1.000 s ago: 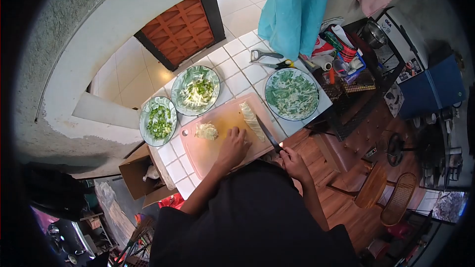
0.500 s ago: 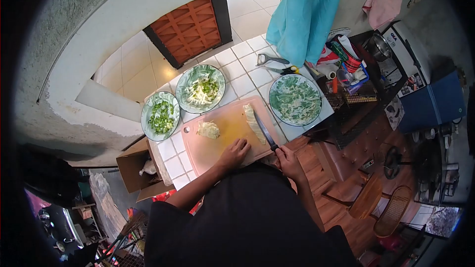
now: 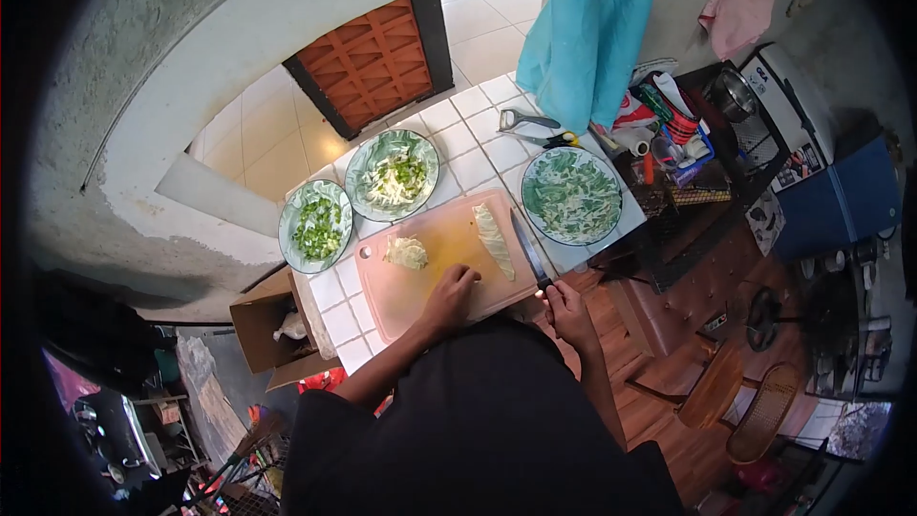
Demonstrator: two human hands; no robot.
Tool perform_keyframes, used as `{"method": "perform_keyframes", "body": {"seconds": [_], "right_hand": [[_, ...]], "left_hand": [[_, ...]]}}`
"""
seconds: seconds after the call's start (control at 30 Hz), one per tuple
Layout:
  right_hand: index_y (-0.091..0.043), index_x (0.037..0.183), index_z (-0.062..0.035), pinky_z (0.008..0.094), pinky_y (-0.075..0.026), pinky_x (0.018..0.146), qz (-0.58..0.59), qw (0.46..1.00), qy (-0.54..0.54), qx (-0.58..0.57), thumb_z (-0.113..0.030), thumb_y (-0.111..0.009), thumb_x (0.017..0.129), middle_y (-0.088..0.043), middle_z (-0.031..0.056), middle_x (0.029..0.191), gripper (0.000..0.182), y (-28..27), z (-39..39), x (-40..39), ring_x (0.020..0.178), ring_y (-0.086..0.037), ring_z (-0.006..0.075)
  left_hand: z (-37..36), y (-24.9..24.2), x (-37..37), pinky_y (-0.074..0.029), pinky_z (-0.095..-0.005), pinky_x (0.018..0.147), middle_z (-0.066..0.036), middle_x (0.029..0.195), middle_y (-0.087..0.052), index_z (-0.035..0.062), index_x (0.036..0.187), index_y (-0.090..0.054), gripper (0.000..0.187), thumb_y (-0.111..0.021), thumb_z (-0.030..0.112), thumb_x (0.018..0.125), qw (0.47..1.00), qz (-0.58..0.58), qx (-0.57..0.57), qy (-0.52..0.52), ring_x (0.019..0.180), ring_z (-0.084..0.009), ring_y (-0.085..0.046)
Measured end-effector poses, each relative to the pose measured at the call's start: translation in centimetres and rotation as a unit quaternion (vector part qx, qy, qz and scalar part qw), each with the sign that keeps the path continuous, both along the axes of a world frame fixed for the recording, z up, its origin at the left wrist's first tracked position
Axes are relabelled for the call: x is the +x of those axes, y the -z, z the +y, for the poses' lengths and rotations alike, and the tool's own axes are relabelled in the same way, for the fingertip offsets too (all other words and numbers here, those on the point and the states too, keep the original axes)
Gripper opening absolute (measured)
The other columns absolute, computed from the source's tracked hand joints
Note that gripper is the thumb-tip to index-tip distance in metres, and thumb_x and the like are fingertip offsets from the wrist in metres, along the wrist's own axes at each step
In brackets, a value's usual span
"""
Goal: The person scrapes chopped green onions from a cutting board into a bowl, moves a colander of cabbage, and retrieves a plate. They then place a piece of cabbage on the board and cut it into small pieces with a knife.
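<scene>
My right hand (image 3: pixel 570 313) grips the dark handle of a kitchen knife (image 3: pixel 530 246), its blade pointing away from me along the right edge of the pink cutting board (image 3: pixel 441 247). Over the board's near part rests my left hand (image 3: pixel 453 296), fingers loosely bent with nothing visible in them. A long pale cabbage piece (image 3: pixel 493 243) lies between the two hands, just left of the blade and apart from it. Farther left on the board sits a rounder pale cabbage chunk (image 3: pixel 407 252).
Left of the board stand a plate of chopped greens (image 3: pixel 318 225) and a plate of pale shreds with greens (image 3: pixel 394 179). A green-patterned plate (image 3: pixel 571 197) is at the right. Behind it lie a peeler (image 3: pixel 528 119) and yellow-black scissors (image 3: pixel 551 140), near a hanging turquoise curtain (image 3: pixel 592 38).
The knife has moved right, away from the long cabbage piece, with my right hand. My left hand stays at nearly the same place on the board. The view has shifted slightly.
</scene>
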State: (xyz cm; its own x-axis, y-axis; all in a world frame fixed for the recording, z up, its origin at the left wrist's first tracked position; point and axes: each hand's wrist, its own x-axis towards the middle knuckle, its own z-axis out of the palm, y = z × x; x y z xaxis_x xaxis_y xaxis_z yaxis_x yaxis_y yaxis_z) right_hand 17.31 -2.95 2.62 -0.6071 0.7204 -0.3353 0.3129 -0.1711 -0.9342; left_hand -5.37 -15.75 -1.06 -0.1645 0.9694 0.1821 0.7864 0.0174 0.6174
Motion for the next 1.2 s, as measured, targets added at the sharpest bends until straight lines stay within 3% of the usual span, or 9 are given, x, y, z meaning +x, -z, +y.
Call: {"method": "perform_keyframes", "body": {"seconds": [0.13, 0.27, 0.33, 0.6, 0.73, 0.8, 0.97, 1.1, 1.2], "right_hand": [[-0.057, 0.09, -0.0007, 0.0272, -0.039, 0.049, -0.018, 0.999, 0.038, -0.01, -0.025, -0.049, 0.104, -0.053, 0.0019, 0.062, 0.029, -1.8, -0.3, 0.5, 0.052, -0.05, 0.0075], [-0.056, 0.09, -0.0024, 0.0265, -0.037, 0.045, 0.003, 0.998, 0.043, -0.047, -0.025, -0.048, 0.105, -0.051, 0.0003, 0.061, 0.028, -0.3, -0.3, 1.5, 0.051, -0.049, 0.0074], [-0.054, 0.091, -0.0045, 0.0249, -0.035, 0.039, 0.046, 0.989, 0.078, -0.121, -0.027, -0.045, 0.106, -0.048, -0.0011, 0.06, 0.028, -1.2, -0.3, 1.6, 0.047, -0.047, 0.0067], [-0.053, 0.098, -0.008, 0.0213, -0.036, 0.033, 0.114, 0.969, 0.2, -0.083, -0.034, -0.042, 0.107, -0.049, -0.0002, 0.06, 0.03, 1.0, 0.7, 4.0, 0.039, -0.043, 0.0062], [-0.055, 0.1, -0.008, 0.0219, -0.037, 0.034, 0.102, 0.955, 0.263, -0.087, -0.038, -0.044, 0.106, -0.048, 0.0003, 0.06, 0.032, 0.9, 0.5, 4.9, 0.037, -0.041, 0.0069], [-0.054, 0.1, -0.0077, 0.0228, -0.036, 0.034, 0.099, 0.949, 0.285, -0.094, -0.038, -0.044, 0.106, -0.049, 0.0005, 0.06, 0.033, 1.0, 0.2, 5.0, 0.038, -0.042, 0.0072], [-0.054, 0.101, -0.0075, 0.0233, -0.035, 0.034, 0.102, 0.949, 0.276, -0.111, -0.038, -0.043, 0.106, -0.047, 0.0004, 0.059, 0.032, 1.5, -0.3, 4.6, 0.038, -0.04, 0.0072], [-0.053, 0.1, -0.0064, 0.0224, -0.034, 0.036, 0.097, 0.956, 0.246, -0.129, -0.033, -0.042, 0.107, -0.045, -0.0011, 0.059, 0.03, 0.3, -0.5, 3.3, 0.042, -0.04, 0.006], [-0.055, 0.097, -0.0055, 0.022, -0.033, 0.037, 0.082, 0.965, 0.211, -0.132, -0.03, -0.042, 0.107, -0.045, -0.0017, 0.06, 0.03, 0.4, -0.5, 2.5, 0.045, -0.041, 0.0055]], "left_hand": [[0.3, -3.2, 0.4, -0.052, -0.0375, 0.078, -0.017, 0.098, -0.06, -0.0009, 0.099, -0.063, 0.014, -0.057, -0.005, 0.087, 0.987, -0.078, 0.059, -0.127, 0.089, -0.0314, -0.062], [3.5, -4.7, 0.4, -0.052, -0.0309, 0.069, -0.014, 0.091, -0.061, -0.0016, 0.096, -0.063, 0.004, -0.06, -0.001, 0.093, 0.95, -0.21, 0.129, -0.191, 0.078, -0.0232, -0.063], [6.6, -5.3, 1.0, -0.052, -0.0294, 0.069, -0.012, 0.09, -0.062, -0.0013, 0.096, -0.062, 0.005, -0.062, -0.002, 0.091, 0.941, -0.245, 0.151, -0.176, 0.079, -0.0212, -0.064], [19.9, -6.3, 3.9, -0.055, -0.0345, 0.066, -0.014, 0.09, -0.065, 0.0016, 0.089, -0.066, 0.003, -0.067, 0.001, 0.086, 0.944, -0.276, 0.169, -0.067, 0.073, -0.0265, -0.066], [22.6, -6.0, 3.5, -0.054, -0.0393, 0.07, -0.015, 0.09, -0.066, 0.0029, 0.085, -0.066, 0.007, -0.071, 0.003, 0.08, 0.964, -0.236, 0.121, -0.009, 0.079, -0.0322, -0.068], [23.1, -6.1, 3.0, -0.053, -0.0437, 0.076, -0.017, 0.092, -0.069, 0.0047, 0.086, -0.068, 0.006, -0.07, 0.008, 0.082, 0.985, -0.125, 0.118, 0.013, 0.083, -0.0363, -0.067], [21.2, -7.3, 0.8, -0.049, -0.0476, 0.081, -0.022, 0.097, -0.068, 0.0027, 0.099, -0.068, 0.014, -0.062, 0.009, 0.087, 0.985, -0.159, 0.066, 0.025, 0.094, -0.0419, -0.063], [14.7, -8.5, -1.4, -0.052, -0.0448, 0.083, -0.019, 0.104, -0.068, 0.0022, 0.111, -0.063, 0.022, -0.056, 0.005, 0.091, 0.991, -0.082, 0.109, 0.014, 0.093, -0.0382, -0.066], [7.8, -8.8, -3.0, -0.051, -0.0452, 0.082, -0.019, 0.096, -0.066, 0.0011, 0.105, -0.062, 0.02, -0.063, 0.01, 0.087, 0.992, -0.036, -0.118, 0.003, 0.092, -0.0381, -0.064]]}}
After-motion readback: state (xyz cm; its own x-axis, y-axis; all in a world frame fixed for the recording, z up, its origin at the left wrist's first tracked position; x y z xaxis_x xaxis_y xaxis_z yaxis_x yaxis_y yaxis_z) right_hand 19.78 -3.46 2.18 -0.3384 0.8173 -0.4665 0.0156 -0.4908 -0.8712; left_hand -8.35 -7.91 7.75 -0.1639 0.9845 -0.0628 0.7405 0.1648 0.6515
